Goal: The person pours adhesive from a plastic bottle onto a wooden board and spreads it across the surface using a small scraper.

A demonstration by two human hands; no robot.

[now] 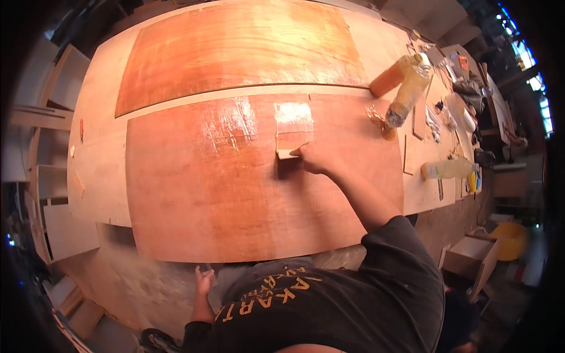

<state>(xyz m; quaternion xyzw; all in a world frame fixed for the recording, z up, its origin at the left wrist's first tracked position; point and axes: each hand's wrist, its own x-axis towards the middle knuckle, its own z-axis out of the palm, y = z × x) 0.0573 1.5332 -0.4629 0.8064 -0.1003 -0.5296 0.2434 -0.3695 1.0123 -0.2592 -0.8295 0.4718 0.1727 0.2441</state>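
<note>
My right hand (313, 159) grips a flat, pale yellow spreader (286, 154) and presses its edge on a reddish-brown wood sheet (176, 194). Directly beyond the spreader lies a shiny wet strip (294, 123) of a clear or yellowish liquid. Another glossy, streaked patch (232, 126) shows to its left on the same sheet. Below the sheet's near edge, my left hand (203, 279) hangs beside my body with fingers apart, and I make out nothing held in it.
Behind lies a second, glossier wood sheet (235, 47) on the pale worktable (97, 147). A bottle of yellowish liquid (409, 91) stands at the near sheet's right corner. Another bottle (450, 169) lies farther right among tools and scraps. An open wooden box (471, 259) sits lower right.
</note>
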